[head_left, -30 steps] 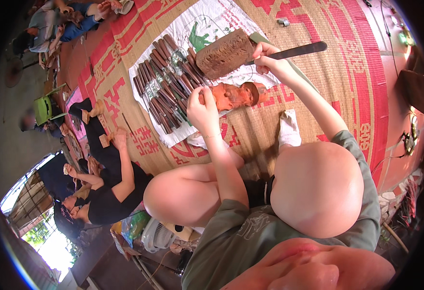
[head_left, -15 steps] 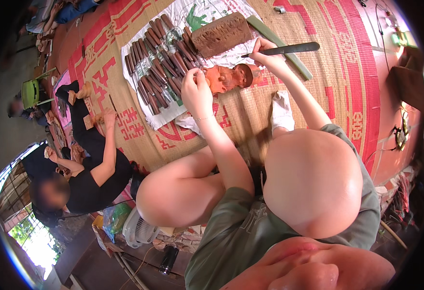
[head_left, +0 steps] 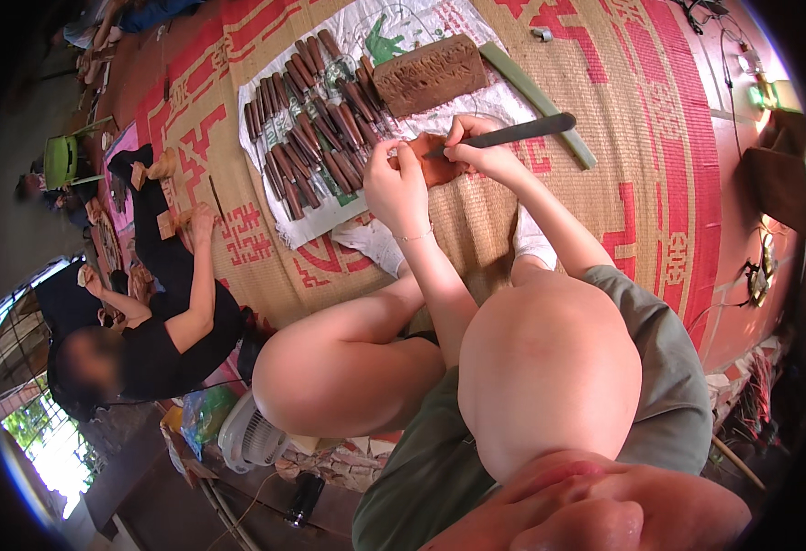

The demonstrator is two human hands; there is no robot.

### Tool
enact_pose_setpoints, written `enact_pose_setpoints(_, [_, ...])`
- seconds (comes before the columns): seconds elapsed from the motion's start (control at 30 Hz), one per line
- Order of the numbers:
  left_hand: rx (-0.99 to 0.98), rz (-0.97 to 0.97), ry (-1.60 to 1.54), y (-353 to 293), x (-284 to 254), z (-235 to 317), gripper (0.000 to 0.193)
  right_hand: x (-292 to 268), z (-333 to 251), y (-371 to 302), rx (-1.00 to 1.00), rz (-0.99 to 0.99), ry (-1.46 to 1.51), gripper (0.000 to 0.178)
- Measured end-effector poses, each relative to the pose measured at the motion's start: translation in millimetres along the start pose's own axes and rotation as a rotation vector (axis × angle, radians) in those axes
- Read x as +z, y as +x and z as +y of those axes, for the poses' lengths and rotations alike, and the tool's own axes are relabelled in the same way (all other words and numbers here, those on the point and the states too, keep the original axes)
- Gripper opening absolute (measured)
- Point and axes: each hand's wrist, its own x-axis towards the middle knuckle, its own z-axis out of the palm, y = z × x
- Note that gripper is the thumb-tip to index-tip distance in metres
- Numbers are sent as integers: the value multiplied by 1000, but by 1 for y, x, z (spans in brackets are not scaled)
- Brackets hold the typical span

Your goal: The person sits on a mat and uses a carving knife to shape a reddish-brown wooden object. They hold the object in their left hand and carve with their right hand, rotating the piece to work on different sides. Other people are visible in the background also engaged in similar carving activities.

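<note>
My left hand (head_left: 397, 191) is closed round one end of a reddish-brown carved wooden figure (head_left: 437, 168), its fingers hiding part of it. My right hand (head_left: 484, 154) grips a slim carving knife (head_left: 524, 129) with a long dark handle that points up to the right. The knife's tip lies against the figure, between my two hands. Just beyond the figure, rows of carving chisels (head_left: 307, 129) with dark brown wooden handles lie on a white printed sheet (head_left: 330, 213). A brown carved wooden block (head_left: 430, 78) sits at the sheet's right side.
A flat green strip (head_left: 541, 110) lies slanting to the right of the block. Everything rests on a red-and-tan woven mat (head_left: 632, 110). My white-socked feet (head_left: 533, 241) are close below my hands. To the left sits another person (head_left: 173, 312) in black, holding wooden pieces.
My right hand has brought the knife left and down onto the figure. The figure has turned, with less of it showing, and my left hand has shifted slightly right.
</note>
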Motion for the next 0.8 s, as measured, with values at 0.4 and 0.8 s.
enact_pose_setpoints(0.4, [-84,-56,-22,0,-8,8,25,5,10,-7,-267,-20,-261,11])
enact_pose_setpoints(0.8, [-248,-84,-70,-1,-10,-6,29,12,30,-13,-119,-39,33,12])
